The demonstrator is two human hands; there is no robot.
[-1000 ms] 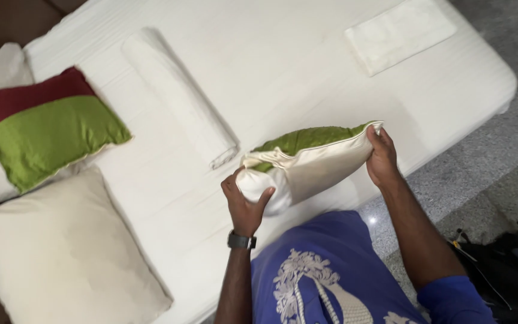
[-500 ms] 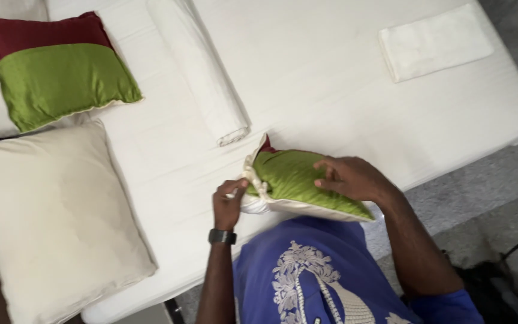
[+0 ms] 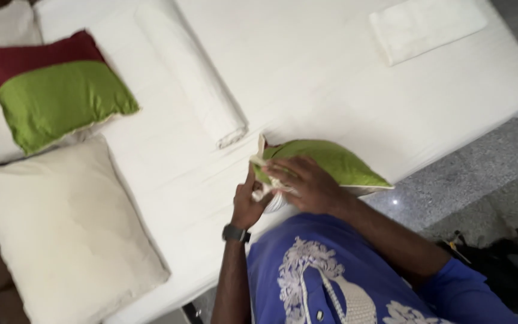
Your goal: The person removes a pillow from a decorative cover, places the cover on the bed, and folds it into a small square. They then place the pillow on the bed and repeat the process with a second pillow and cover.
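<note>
The left hand (image 3: 248,204) pinches the open end of the green cushion (image 3: 331,163) while the right hand (image 3: 304,183) presses flat on it, so the cream cover could slip off the filling if the pinch loosens.

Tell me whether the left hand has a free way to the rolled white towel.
Probably yes: the left hand grips the green cushion's open end, and only bare mattress lies between it and the rolled white towel.

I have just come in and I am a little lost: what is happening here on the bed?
A person in a blue shirt works on a small green cushion at the edge of a white bed. The right hand presses on it, while the left hand grips its cream end. More cushions lie at the left, beside a rolled white towel.
</note>
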